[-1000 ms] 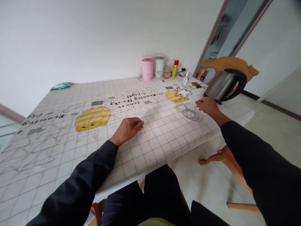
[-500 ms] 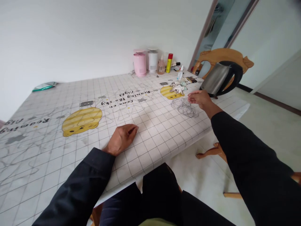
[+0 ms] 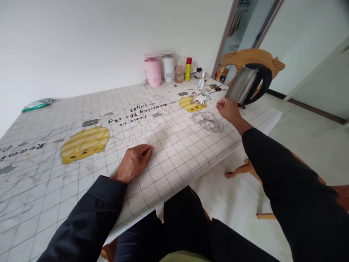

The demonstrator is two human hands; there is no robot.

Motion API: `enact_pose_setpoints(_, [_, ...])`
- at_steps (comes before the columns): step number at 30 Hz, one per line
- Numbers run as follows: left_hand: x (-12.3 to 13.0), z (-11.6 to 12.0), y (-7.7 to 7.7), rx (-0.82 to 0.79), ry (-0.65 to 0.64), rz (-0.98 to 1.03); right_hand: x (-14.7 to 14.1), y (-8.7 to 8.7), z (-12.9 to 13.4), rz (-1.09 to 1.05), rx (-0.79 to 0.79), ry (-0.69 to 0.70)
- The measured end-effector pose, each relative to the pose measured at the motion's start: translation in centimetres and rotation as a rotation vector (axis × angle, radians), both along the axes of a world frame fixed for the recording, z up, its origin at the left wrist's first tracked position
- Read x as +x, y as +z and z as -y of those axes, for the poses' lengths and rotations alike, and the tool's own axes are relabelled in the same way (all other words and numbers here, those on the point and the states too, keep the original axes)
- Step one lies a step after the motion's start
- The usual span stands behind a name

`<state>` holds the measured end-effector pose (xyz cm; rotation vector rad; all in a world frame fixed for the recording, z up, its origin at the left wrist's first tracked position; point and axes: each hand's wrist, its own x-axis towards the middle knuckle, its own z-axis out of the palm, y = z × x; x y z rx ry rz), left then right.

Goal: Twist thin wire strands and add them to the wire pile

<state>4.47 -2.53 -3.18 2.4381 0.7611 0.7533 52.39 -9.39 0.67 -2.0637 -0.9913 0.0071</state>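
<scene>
My left hand (image 3: pixel 135 162) rests on the gridded tablecloth near the front edge, its fingers curled together with nothing visible in them. Reaching toward the right end of the table, my right hand (image 3: pixel 228 110) has its fingers folded into a loose fist, and I see nothing in it. Just behind that hand is a steel kettle (image 3: pixel 241 85) with a black handle; whether the hand touches it I cannot tell. Left of my right hand, thin grey tangled loops (image 3: pixel 207 121) show on the cloth. Beyond them lies a crumpled white glove-like cloth (image 3: pixel 200 97).
Against the wall stand a pink canister (image 3: pixel 153 72), a white canister (image 3: pixel 168 68), a pinkish bottle (image 3: pixel 179 74) and a yellow can (image 3: pixel 188 69) with a red cap. A small white bottle (image 3: pixel 201 80) is nearby. A green packet (image 3: pixel 37 104) lies far left. A wooden chair (image 3: pixel 252 54) stands behind the kettle.
My right hand has gone from outstretched fingers to a curled fist beside the kettle. My left hand keeps its place on the cloth. The view has shifted slightly.
</scene>
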Motion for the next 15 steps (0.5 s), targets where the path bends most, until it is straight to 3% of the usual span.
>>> enact_pose_setpoints(5, [0.0, 0.0, -0.4, 0.032, -0.017, 0.007, -1.5, -0.6, 3.5, 0.315, -0.381, 0.496])
enact_pose_setpoints(8, [-0.1, 0.0, -0.5, 0.035, -0.027, 0.004, -2.5, -1.3, 4.4, 0.439, -0.462, 0.703])
enact_pose_setpoints(11, [-0.1, 0.0, -0.4, 0.028, -0.029, 0.001, -2.5, -1.3, 4.8, 0.531, -0.46, 0.725])
enact_pose_setpoints(15, [-0.1, 0.1, -0.1, 0.047, -0.035, -0.009, -1.7, 0.1, 5.4, 0.615, -0.423, 0.64])
